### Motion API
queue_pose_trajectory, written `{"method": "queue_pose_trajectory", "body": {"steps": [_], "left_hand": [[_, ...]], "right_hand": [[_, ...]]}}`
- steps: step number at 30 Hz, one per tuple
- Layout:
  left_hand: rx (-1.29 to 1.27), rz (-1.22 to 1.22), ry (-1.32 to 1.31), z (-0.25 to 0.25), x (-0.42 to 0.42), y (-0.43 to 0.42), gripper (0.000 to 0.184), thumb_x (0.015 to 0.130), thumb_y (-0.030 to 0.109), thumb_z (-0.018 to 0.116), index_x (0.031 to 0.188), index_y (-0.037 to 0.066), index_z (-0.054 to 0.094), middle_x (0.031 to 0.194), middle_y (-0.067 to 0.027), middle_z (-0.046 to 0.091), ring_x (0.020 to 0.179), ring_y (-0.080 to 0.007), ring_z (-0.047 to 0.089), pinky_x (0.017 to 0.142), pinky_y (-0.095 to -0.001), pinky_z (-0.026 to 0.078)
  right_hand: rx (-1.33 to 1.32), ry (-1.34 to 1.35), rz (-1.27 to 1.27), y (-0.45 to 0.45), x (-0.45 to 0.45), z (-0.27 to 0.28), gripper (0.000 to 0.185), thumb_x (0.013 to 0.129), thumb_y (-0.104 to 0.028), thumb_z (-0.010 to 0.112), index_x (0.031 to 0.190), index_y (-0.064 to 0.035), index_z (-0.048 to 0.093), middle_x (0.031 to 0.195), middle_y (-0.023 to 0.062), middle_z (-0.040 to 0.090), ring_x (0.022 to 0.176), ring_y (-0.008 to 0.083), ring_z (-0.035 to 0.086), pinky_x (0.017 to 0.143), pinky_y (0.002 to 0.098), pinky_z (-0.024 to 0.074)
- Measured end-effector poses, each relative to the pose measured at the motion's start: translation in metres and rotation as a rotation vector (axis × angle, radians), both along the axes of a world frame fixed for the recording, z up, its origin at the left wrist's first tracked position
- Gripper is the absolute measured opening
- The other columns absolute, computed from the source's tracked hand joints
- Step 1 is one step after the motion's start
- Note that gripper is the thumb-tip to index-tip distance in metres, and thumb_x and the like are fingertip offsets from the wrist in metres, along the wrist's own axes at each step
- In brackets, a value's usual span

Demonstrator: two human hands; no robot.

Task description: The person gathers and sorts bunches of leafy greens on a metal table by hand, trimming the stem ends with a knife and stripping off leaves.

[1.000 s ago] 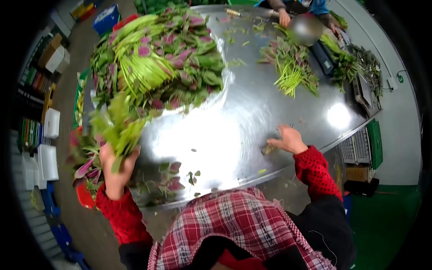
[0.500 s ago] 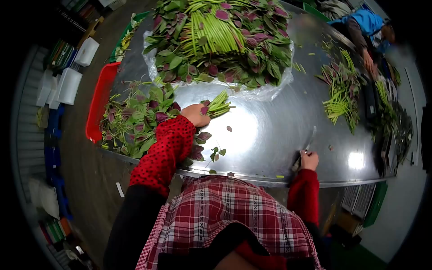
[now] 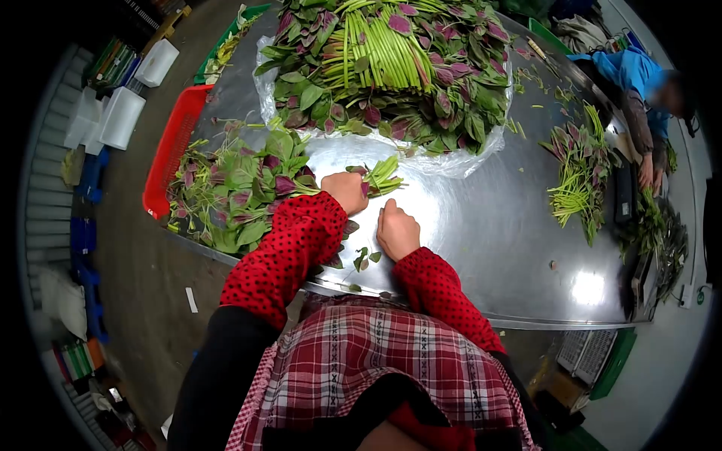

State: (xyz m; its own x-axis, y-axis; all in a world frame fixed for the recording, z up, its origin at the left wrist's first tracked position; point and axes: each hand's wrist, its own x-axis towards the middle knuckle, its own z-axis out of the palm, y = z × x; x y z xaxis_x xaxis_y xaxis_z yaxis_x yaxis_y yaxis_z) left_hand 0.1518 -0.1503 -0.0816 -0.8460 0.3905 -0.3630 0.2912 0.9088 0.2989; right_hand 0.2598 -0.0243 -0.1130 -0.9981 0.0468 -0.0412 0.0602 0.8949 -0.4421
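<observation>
My left hand (image 3: 344, 191) is closed around a small bunch of leafy greens, its cut green stems (image 3: 385, 179) sticking out to the right. Just below those stems is my right hand (image 3: 398, 231), fingers curled into a fist; whatever it holds is hidden. Loose green and purple leaves (image 3: 248, 188) spread over the metal table (image 3: 481, 225) at the left. A large pile of greens (image 3: 383, 68) rests on clear plastic behind my hands. Small leaves (image 3: 365, 258) lie near the front edge.
A red basket (image 3: 177, 143) stands at the table's left edge. At the right lie another bunch of greens (image 3: 575, 177) and a black device (image 3: 624, 192). A co-worker in a blue top (image 3: 628, 71) has both hands near more greens (image 3: 648, 225).
My right hand has moved left and up, close to the bunch; the knife seen in it half a second ago no longer shows. My left hand still grips the bunch. The co-worker's hands have shifted.
</observation>
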Motion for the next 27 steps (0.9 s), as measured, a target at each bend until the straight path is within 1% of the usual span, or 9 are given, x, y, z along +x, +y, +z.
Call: {"method": "queue_pose_trajectory", "body": {"steps": [6,10,16,18,21,22,24,26,27], "left_hand": [[0.054,0.04,0.137,-0.022,0.005,0.006,0.026,0.07,0.024,0.061,0.079,0.001,0.07,0.08,-0.0186,0.068,0.077,-0.0351,0.067,0.069,-0.0432,0.052],[-0.02,0.138,-0.085,-0.005,-0.01,0.0,0.033,0.071,0.021,0.057,0.091,0.0,0.07,0.092,-0.0237,0.067,0.086,-0.0373,0.066,0.077,-0.0442,0.052],[0.045,0.142,-0.278,0.002,-0.029,-0.012,0.031,0.067,0.015,0.065,0.09,-0.005,0.068,0.08,-0.0214,0.068,0.062,-0.0289,0.067,0.059,-0.038,0.053],[0.249,0.311,-0.634,0.018,-0.029,-0.018,0.023,0.066,0.003,0.068,0.086,-0.008,0.063,0.069,-0.0174,0.064,0.049,-0.0226,0.061,0.046,-0.0344,0.048],[0.554,0.469,-0.719,0.055,-0.009,-0.017,0.017,0.068,-0.008,0.06,0.084,-0.01,0.056,0.06,-0.0132,0.059,0.042,-0.0183,0.054,0.039,-0.0309,0.044],[0.679,0.515,-0.779,0.064,-0.006,-0.017,0.019,0.067,-0.009,0.06,0.085,-0.009,0.053,0.057,-0.0121,0.056,0.042,-0.0182,0.054,0.038,-0.0315,0.043],[0.672,0.523,-0.759,0.095,0.003,-0.017,0.014,0.068,-0.009,0.064,0.078,-0.003,0.054,0.062,-0.0103,0.057,0.048,-0.0187,0.056,0.042,-0.0316,0.048],[0.861,0.44,-0.749,0.1,0.001,-0.028,0.009,0.07,-0.006,0.063,0.076,-0.004,0.056,0.064,-0.0101,0.058,0.049,-0.0185,0.057,0.043,-0.0312,0.048],[0.744,0.583,-0.799,0.097,-0.001,-0.036,0.007,0.073,-0.003,0.062,0.079,-0.003,0.058,0.065,-0.0091,0.058,0.051,-0.0181,0.058,0.047,-0.0301,0.049]], "right_hand": [[-0.01,-0.096,-0.048,-0.006,-0.037,-0.02,0.024,0.083,-0.013,0.048,0.1,0.0042,0.052,0.071,0.0225,0.064,0.065,0.0422,0.063,0.061,0.0508,0.0507],[-0.072,-0.33,-0.09,0.009,0.03,-0.022,0.02,0.086,-0.018,0.049,0.093,0.0004,0.049,0.07,0.0267,0.063,0.064,0.0442,0.062,0.062,0.0558,0.0489],[-0.217,-0.144,-0.017,0.029,0.06,-0.004,0.02,0.089,-0.019,0.049,0.089,0.0013,0.048,0.064,0.0246,0.061,0.058,0.0437,0.06,0.055,0.0525,0.0485],[-0.249,0.008,-0.103,0.027,0.042,0.029,0.02,0.092,-0.018,0.05,0.089,0.0014,0.047,0.071,0.024,0.061,0.06,0.0414,0.06,0.054,0.0497,0.0481],[-0.545,0.295,-0.177,0.007,0.012,0.055,0.017,0.092,-0.015,0.047,0.092,0.0023,0.048,0.075,0.025,0.062,0.063,0.0387,0.062,0.054,0.0455,0.0493],[-0.256,-0.115,-0.099,-0.004,0.007,0.05,0.02,0.09,-0.016,0.048,0.097,0.0027,0.051,0.075,0.0266,0.062,0.068,0.0396,0.063,0.058,0.0477,0.0502],[-0.102,-0.294,0.141,-0.022,0.031,-0.003,0.024,0.088,-0.018,0.049,0.1,0.0016,0.054,0.073,0.0286,0.061,0.071,0.0421,0.064,0.065,0.0501,0.0503],[-0.27,-0.185,0.123,-0.022,0.033,-0.007,0.027,0.091,-0.022,0.048,0.103,0.0,0.055,0.075,0.026,0.064,0.07,0.0388,0.065,0.068,0.0544,0.0482],[-0.41,-0.318,0.077,-0.013,0.027,0.008,0.029,0.09,-0.023,0.053,0.108,0.0002,0.055,0.082,0.0268,0.065,0.074,0.0377,0.065,0.069,0.047,0.0513]]}}
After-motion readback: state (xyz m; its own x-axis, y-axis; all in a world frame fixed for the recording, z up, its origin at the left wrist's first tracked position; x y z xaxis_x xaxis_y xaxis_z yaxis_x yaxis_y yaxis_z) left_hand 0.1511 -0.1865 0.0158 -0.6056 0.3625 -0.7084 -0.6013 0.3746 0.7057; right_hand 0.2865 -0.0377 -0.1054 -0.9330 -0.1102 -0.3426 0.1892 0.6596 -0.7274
